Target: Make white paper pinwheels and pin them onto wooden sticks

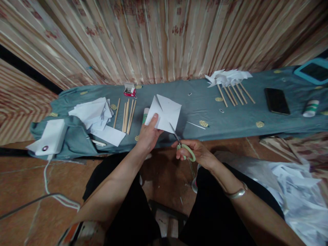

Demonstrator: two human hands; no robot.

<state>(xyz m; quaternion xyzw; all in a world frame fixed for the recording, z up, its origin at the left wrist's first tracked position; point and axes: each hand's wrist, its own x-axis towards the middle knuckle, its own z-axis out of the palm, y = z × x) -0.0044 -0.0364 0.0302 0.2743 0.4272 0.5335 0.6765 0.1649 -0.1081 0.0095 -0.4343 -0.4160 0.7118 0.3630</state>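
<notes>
My left hand [150, 134] grips a square sheet of white paper [170, 111] by its lower left part, thumb on top. A slit runs in from the upper left corner of the sheet. In my right hand [196, 152] are scissors [190, 153] with light green handles, their blades at the paper's lower right corner. Partly hidden behind the paper stands a green and white tube [146, 114]. Left of it lie several thin wooden sticks [130, 116] and a small red box [129, 90] with an open lid and small metal bits inside.
A pile of white paper [89, 111] and a white power strip [52, 135] are at the left of the cloth-covered table [164, 89]. Paper pinwheels [228, 78] on sticks, a phone [276, 100], a glue stick [311, 108] and a blue-framed device [314, 71] lie right. A plastic bag of paper [297, 191] is below.
</notes>
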